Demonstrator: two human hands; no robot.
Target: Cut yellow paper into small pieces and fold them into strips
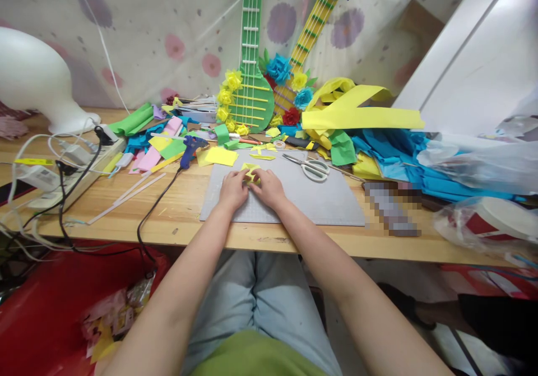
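Left hand (234, 190) and right hand (269, 188) were closed at the fingertips on the yellow paper (251, 167), which was held between them over the mat (311, 203), neither hand clearly nearer; its long axis could not be told.

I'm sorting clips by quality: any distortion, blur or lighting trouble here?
Head view: light bright and fairly even; scissors clear; yellow paper between left hand and right hand too small for detail; forearms stretched toward the bottom. Head view, right side: pixelated patch; darkened top corner.
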